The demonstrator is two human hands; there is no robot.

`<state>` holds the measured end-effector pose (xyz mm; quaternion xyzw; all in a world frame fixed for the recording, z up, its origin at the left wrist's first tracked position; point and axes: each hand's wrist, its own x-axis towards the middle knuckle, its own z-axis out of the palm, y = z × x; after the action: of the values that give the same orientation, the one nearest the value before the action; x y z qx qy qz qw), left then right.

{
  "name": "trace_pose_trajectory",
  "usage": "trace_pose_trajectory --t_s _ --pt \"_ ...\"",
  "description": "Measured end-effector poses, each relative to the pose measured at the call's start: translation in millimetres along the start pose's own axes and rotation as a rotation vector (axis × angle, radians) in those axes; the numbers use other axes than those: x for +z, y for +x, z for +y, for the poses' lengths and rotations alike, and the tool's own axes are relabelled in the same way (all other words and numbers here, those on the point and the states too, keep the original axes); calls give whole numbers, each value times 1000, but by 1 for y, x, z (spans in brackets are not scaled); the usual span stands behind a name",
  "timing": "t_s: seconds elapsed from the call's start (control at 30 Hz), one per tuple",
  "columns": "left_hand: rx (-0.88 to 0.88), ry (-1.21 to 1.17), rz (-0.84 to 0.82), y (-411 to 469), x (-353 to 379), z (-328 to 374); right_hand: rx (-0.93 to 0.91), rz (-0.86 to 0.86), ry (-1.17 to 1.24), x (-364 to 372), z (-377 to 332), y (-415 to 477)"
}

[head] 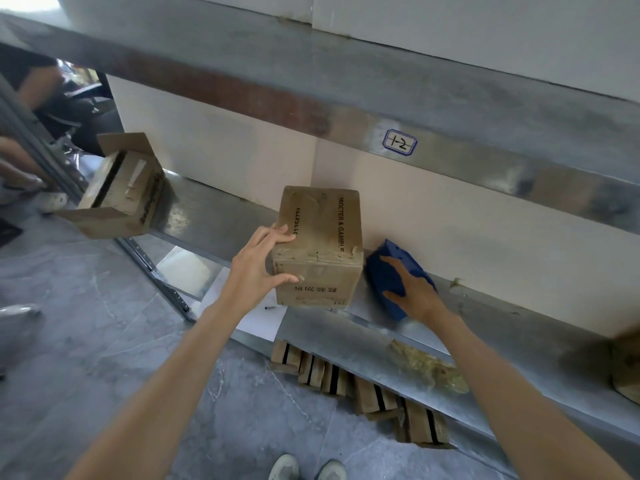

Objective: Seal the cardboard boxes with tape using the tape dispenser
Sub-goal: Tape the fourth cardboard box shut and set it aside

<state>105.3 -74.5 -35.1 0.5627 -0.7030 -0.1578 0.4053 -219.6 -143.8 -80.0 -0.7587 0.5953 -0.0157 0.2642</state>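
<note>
Holds the closed cardboard box [318,247] at its near left corner with the left hand [261,268]: fingers spread over the top edge, thumb pressed against the front face. Stands upright on the metal shelf [214,216], directly right of that hand.

Covers the blue tape dispenser [388,268] with the right hand [414,289], palm down, forefinger stretched along the top, the other fingers wrapped over the far side. Lies on the same shelf, under that hand and just right of the box; touching the box or only close to it, cannot tell.

Well left of the left hand and farther back, shows an open box [121,188] with its flaps up, at the shelf's end. Below both hands, under the shelf, shows a row of flattened cardboard [346,375] on the grey floor [104,323]. Beneath the left wrist, shows a white sheet of paper [256,318]. Above the right hand, shows a label [400,143] marked 12.
</note>
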Motion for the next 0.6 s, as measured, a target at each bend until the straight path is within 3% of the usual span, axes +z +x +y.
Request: trace_pose_trajectory --t_s 0.17,0.27,0.37,0.5,0.6 --pt "-7 -7 2 0 0 1 -1 14 -150 1 -2 5" --pt "-17 -5 -4 0 0 1 12 86 -409 -7 -4 -2" --pt "-16 1 -3 0 0 0 72 208 -473 -22 -12 -14" --pt "-15 5 -2 -1 1 1 -65 424 -207 -43 -25 -33" --pt "-25 5 -16 -1 0 2 -255 427 19 -54 -40 -43"
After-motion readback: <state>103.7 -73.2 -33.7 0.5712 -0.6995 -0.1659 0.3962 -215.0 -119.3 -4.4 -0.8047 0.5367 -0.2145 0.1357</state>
